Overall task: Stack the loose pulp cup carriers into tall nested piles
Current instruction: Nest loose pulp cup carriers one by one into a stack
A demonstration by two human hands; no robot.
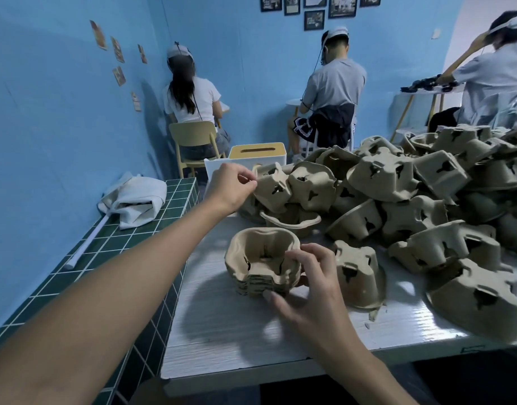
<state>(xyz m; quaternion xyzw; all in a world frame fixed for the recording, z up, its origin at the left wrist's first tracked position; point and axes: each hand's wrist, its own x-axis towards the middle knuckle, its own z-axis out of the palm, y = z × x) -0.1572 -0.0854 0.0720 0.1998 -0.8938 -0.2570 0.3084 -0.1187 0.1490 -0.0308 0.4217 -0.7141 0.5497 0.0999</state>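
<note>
Both forearms enter from the bottom edge, the left one cut off at the lower corner. Right hand (307, 285) curls round the near right side of one nested pile (260, 264), thumb low on its stepped edges, fingertips at the rim. The pile stands open side up on the desk (222, 331), and the number of carriers in it cannot be counted. Left hand (231, 187), well beyond the right one, pinches the rim of one loose carrier (273, 185) between thumb and forefinger. To the right of both hands lies a heap (412, 194) of overlapping carriers, mostly upside down, too many to count and cut off by the right edge. Just behind the left hand stands one white box (257, 152) with a slotted yellow lid, its lower part hidden. Left of that forearm, one crumpled white cloth (134, 197) lies on a green tiled ledge (85, 255). Three people face away beyond.
</note>
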